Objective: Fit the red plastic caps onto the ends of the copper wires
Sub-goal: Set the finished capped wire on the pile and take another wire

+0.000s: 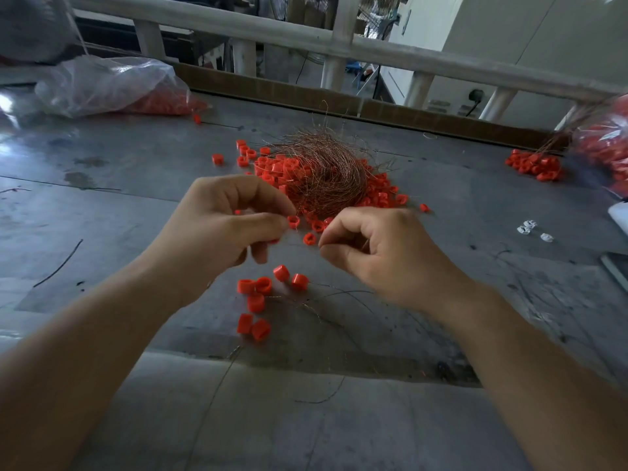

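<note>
Hands: left hand (221, 226) pinches one small red plastic ring-shaped cap (294, 222) between thumb and forefinger. Right hand (373, 253) is curled, thumb and forefinger tip to tip just beside that cap; any strand between them is too fine to see, so I cannot tell what it holds.
Task things: the held cap hangs above the table, near the nest-like tangle of thin copper wires (326, 164), which lies on a heap of loose red caps (268, 168).
Near edge: cluster of red caps (258, 294) with fine wires trailing beside them.
Risk: a hair-thin wire end probably bends or misses the small bore, and the cap may slip from the fingertips into the loose heap.
Surface: scuffed grey metal table (102, 198), stained and scratched.
Room: white tubular railing (306, 39) behind it; crumpled clear plastic bag (112, 86) of red caps at far left.
</note>
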### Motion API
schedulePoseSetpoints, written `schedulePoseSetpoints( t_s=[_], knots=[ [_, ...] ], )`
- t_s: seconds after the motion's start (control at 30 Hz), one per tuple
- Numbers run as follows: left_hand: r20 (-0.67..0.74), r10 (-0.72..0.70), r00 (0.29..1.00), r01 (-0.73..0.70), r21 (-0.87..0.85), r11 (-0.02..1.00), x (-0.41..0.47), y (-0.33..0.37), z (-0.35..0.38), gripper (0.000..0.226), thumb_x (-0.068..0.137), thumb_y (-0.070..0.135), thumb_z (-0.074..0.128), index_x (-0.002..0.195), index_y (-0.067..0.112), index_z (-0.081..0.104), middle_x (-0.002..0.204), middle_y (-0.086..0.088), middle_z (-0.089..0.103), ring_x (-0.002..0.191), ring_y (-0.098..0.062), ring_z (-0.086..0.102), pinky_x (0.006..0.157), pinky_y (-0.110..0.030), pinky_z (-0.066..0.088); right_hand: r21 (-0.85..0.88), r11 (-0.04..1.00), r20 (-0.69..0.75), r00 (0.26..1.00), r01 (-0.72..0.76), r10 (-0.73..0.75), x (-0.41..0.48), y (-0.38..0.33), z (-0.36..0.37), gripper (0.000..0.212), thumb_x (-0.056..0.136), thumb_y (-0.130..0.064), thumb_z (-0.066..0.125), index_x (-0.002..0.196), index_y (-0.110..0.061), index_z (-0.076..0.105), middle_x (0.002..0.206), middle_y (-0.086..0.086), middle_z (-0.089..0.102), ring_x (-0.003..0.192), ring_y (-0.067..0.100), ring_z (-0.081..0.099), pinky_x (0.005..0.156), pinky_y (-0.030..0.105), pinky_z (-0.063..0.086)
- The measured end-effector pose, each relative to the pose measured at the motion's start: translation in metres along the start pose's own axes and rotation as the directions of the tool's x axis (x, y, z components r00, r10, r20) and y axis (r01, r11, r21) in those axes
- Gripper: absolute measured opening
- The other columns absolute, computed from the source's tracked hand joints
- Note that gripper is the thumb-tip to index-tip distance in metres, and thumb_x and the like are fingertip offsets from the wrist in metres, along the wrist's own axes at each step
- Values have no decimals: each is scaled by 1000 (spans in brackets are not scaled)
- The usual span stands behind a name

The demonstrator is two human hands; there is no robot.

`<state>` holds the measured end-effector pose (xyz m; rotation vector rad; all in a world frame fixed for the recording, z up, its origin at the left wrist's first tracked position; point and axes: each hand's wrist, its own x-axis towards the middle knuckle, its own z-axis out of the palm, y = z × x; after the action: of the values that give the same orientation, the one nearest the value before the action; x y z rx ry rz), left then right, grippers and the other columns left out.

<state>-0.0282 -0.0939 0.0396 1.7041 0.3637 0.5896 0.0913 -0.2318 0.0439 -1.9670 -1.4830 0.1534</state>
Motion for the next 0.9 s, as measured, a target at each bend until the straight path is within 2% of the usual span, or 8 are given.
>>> schedulePoseSetpoints(
  t_s=[0.13, 0.27, 0.33, 0.43, 0.53, 0.67, 0.73, 0.9],
  knots=[
    [-176, -78, 981, 95, 89, 992, 9, -5, -8, 27, 77, -1, 63, 60, 20, 67, 49, -1, 58, 37, -4, 45, 33, -12, 29, -102, 994, 145, 988, -30, 45, 1, 7, 8, 3, 81, -17, 67, 83, -14, 68, 68, -20, 53, 65, -5, 51, 64, 7, 40],
    [-395, -51, 917, 130, 177, 976, 21, -11, -22, 19, 79, -2, 62, 72, 15, 66, 61, -1, 60, 42, 2, 51, 38, -11, 35, -139, 989, 208, 976, -40, 69, 0, 9, 8, 7, 83, -22, 66, 85, -16, 68, 69, -19, 53, 65, -7, 50, 62, 2, 37],
    [-450, -11, 893, 154, 284, 946, 24, -15, -27, 14, 80, 2, 63, 81, 15, 68, 67, 2, 61, 46, 4, 52, 48, -13, 42, -143, 989, 229, 971, -38, 71, 0, 9, 7, 11, 83, -26, 65, 85, -16, 68, 71, -17, 57, 67, -4, 52, 62, 4, 38],
    [-417, 27, 909, 184, 457, 870, 26, -22, -26, 17, 79, 6, 67, 93, 15, 69, 79, 0, 64, 64, -8, 55, 69, -27, 43, -131, 990, 190, 979, -48, 73, 0, 10, 3, 15, 82, -32, 65, 83, -18, 68, 75, -10, 62, 68, -1, 54, 63, 9, 40],
    [-329, 69, 942, 149, 594, 790, 26, -27, -20, 20, 77, 7, 70, 97, 11, 70, 87, -8, 67, 83, -23, 61, 81, -31, 46, -123, 990, 132, 988, -65, 81, 1, 12, -3, 12, 80, -31, 66, 79, -19, 68, 71, -13, 61, 65, -3, 54, 65, 9, 42],
    [-273, 79, 959, 120, 641, 758, 27, -29, -15, 10, 75, 13, 73, 83, 14, 70, 77, -2, 65, 74, -20, 59, 69, -28, 42, -153, 984, 61, 993, -91, 101, 1, 18, -7, 8, 79, -27, 69, 74, -21, 66, 65, -17, 57, 64, -8, 53, 64, 6, 42],
    [-237, 83, 968, 95, 653, 752, 26, -31, -12, 10, 72, 16, 75, 78, 18, 68, 75, 1, 64, 73, -18, 58, 69, -29, 42, -169, 981, 27, 995, -94, 100, 2, 20, -8, 8, 79, -26, 69, 74, -20, 67, 64, -18, 57, 62, -7, 54, 63, 6, 42],
    [-109, 58, 992, 50, 785, 617, 28, -38, -10, 16, 76, 20, 73, 91, 16, 70, 81, 3, 53, 77, -16, 50, 69, -27, 36, -213, 970, 1, 993, -114, 117, 1, 23, -8, 9, 82, -27, 66, 77, -19, 67, 65, -17, 57, 63, -5, 53, 65, 8, 42]
  ],
)
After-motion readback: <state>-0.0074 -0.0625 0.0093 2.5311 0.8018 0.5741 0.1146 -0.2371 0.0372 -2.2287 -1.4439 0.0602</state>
